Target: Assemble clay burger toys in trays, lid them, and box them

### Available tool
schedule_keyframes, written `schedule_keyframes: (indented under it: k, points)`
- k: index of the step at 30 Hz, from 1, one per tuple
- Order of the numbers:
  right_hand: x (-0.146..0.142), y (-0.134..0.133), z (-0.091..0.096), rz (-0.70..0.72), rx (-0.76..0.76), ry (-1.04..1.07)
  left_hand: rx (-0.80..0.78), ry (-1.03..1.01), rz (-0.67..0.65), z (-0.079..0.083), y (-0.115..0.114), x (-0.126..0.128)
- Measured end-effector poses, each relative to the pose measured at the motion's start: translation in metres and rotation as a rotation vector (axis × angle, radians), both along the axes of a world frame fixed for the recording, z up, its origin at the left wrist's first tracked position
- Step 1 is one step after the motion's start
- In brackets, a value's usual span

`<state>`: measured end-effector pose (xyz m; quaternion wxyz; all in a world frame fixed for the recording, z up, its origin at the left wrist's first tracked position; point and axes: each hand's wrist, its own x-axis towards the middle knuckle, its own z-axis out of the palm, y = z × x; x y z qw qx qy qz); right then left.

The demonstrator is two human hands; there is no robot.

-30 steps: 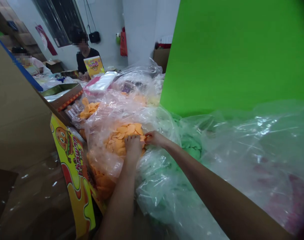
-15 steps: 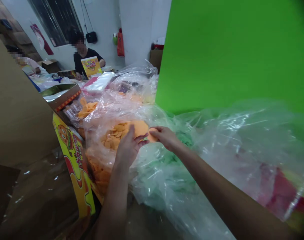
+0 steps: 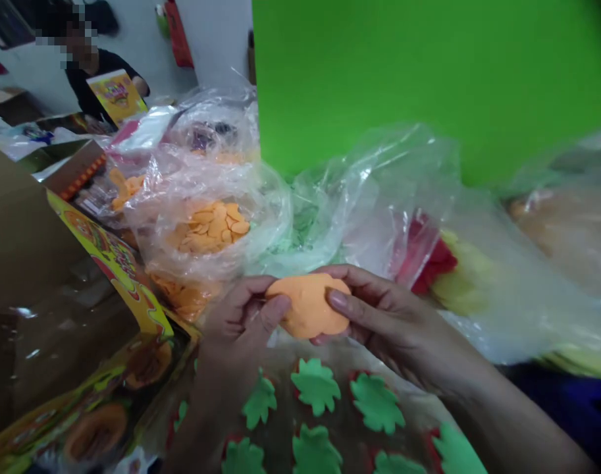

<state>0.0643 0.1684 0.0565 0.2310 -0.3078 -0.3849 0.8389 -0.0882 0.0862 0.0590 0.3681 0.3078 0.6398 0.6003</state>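
Between my two hands is an orange foam cutout (image 3: 307, 306), flat with a wavy edge; whether it is one piece or stacked pieces I cannot tell. My left hand (image 3: 248, 322) pinches its left end, thumb on top. On the right end, my right hand (image 3: 379, 306) grips it with the thumb in front and fingers behind. Below the hands, several green leaf-shaped cutouts (image 3: 316, 387) lie in rows on a brown surface (image 3: 285, 401), with red showing under some. Past my left hand, a clear plastic bag holds loose orange cutouts (image 3: 214, 227).
A yellow printed box (image 3: 117, 263) stands at the left beside brown cardboard (image 3: 18, 230). Clear bags with green pieces (image 3: 305, 224), red pieces (image 3: 428, 253) and yellow pieces (image 3: 463, 276) lie beyond my hands. A green panel (image 3: 403, 66) rises behind them. A person (image 3: 103, 66) sits at the far left.
My hands have moved back from the bag of orange cutouts with an orange cutout between them. The view has turned down and to the right, bringing the green leaf cutouts into sight.
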Motion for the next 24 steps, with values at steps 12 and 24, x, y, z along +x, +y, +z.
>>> schedule_keyframes:
  k: [12, 24]
  points:
    - [0.067, -0.076, -0.072, 0.167, -0.092, -0.232, -0.376, -0.277, -0.47, -0.076, -0.052, 0.039]
    - [0.125, -0.103, -0.085, -0.174, -0.086, -0.465, -0.368, 0.96, -0.517, -0.099, -0.047, 0.052]
